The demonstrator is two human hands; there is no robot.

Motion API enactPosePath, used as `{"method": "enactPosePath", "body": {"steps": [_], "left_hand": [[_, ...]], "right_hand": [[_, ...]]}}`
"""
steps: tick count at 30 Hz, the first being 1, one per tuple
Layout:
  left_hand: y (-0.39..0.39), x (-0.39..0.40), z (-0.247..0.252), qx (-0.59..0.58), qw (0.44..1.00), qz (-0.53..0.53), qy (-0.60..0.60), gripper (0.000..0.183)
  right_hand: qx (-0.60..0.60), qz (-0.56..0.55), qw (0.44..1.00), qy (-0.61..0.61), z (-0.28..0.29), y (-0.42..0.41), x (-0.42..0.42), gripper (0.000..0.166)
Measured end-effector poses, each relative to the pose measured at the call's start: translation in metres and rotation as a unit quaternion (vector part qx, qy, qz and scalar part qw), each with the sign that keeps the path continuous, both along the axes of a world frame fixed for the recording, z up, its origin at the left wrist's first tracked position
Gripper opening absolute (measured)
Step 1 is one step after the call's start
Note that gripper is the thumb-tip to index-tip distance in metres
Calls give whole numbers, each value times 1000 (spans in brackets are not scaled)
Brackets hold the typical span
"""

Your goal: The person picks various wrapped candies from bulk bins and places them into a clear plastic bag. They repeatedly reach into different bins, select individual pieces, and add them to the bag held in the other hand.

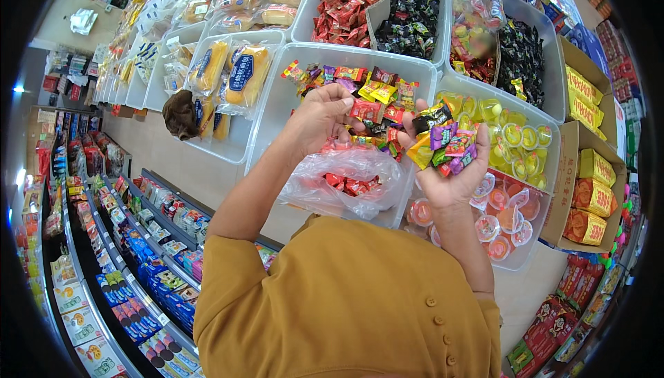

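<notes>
My left hand (326, 118) is over a clear plastic bin (270, 113) of mixed wrapped candies (384, 87). Its thumb and fingertips pinch the edge of a red wrapped candy (367, 112). Palm up, my right hand (452, 178) cups several small candies (448, 144) in purple, yellow, black, red and green wrappers. Between my forearms a thin clear plastic bag (306, 175) rests on the bin's near side, with red-wrapped candies (353, 185) inside. The lower fingers of my left hand are close to the bag's upper edge.
Bins of red candies (347, 9), black candies (410, 20) and packaged bread (248, 74) stand beyond. Right of my hands are yellow jelly cups (513, 137) and pink jelly cups (498, 222), then open cartons (563, 186). A dark brown cloth-like item (180, 115) hangs over a bread bin. Stocked shelves (155, 253) run along the left.
</notes>
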State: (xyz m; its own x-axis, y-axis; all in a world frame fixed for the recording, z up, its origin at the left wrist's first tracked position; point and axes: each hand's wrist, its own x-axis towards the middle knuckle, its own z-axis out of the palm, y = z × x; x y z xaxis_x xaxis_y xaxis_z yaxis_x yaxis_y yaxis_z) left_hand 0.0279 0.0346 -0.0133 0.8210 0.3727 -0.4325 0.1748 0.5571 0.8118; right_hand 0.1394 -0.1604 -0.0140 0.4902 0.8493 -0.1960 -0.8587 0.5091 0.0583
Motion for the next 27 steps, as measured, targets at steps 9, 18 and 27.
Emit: {"method": "enactPosePath", "body": {"steps": [9,18,27], "left_hand": [[-13,2,-2,-87,992,65,-69,6],[-18,1,2,-96,989,47,-98,11],[-31,6,12,-36,995,55,-70,28]], "right_hand": [[1,23,1000,-3,-3,2,-3,71],[-24,59,998,-23,-3,7,-11,72],[-50,51,996,-45,-2,9,-12,72]]}}
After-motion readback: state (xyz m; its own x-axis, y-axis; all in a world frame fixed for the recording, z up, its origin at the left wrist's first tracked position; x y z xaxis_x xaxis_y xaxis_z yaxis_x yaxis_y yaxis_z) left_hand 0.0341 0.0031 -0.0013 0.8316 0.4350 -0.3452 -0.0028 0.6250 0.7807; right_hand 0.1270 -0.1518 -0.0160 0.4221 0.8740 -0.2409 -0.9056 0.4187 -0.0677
